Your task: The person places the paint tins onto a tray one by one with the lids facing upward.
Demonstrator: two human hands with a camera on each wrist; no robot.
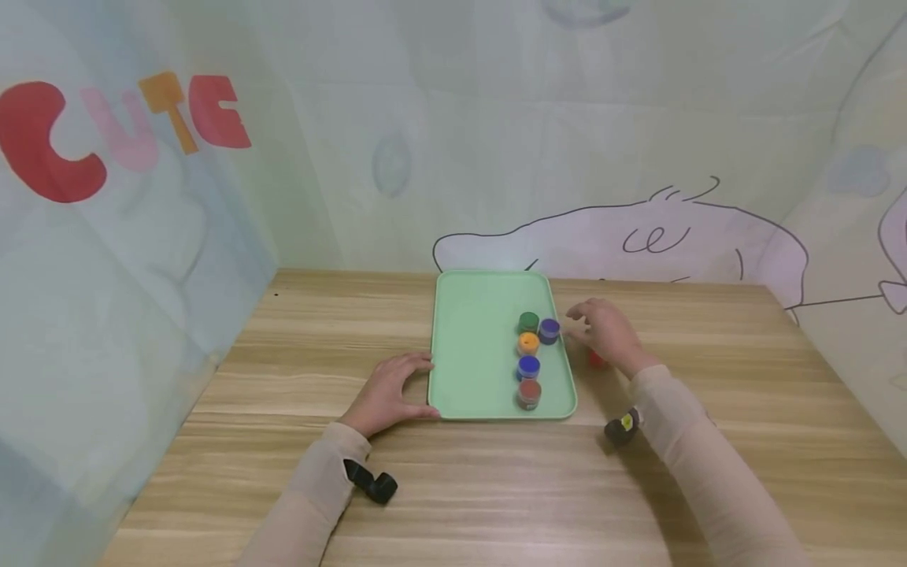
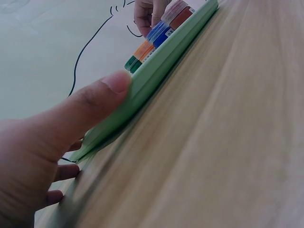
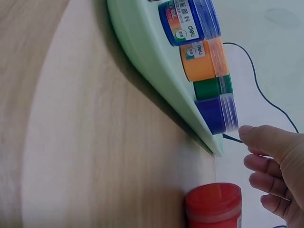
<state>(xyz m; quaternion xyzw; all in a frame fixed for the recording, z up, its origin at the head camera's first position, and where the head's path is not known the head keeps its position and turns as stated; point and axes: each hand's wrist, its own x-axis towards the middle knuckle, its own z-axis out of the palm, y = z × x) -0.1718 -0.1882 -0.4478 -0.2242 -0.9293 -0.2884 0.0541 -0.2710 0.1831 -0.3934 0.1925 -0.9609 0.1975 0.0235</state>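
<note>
A light green tray (image 1: 471, 346) lies on the table with paint jars along its right side. A green jar (image 1: 528, 323), an orange jar (image 1: 527, 344), a blue jar (image 1: 527, 368) and a brown jar (image 1: 528, 394) form a column. The purple jar (image 3: 213, 114) stands beside the green one, near the tray's right rim. My left hand (image 1: 386, 394) touches the tray's near left corner, thumb at the edge and fingers spread. Just right of the tray, my right hand (image 1: 605, 331) holds nothing, its fingers loosely bent. Below it a red jar (image 3: 213, 206) stands on the table, partly hidden in the head view.
The wooden table (image 1: 453, 496) ends at a printed cloth backdrop (image 1: 482, 157) behind the tray and on both sides. Each wrist carries a small black camera, one at the left wrist (image 1: 372, 482) and one at the right (image 1: 622, 428).
</note>
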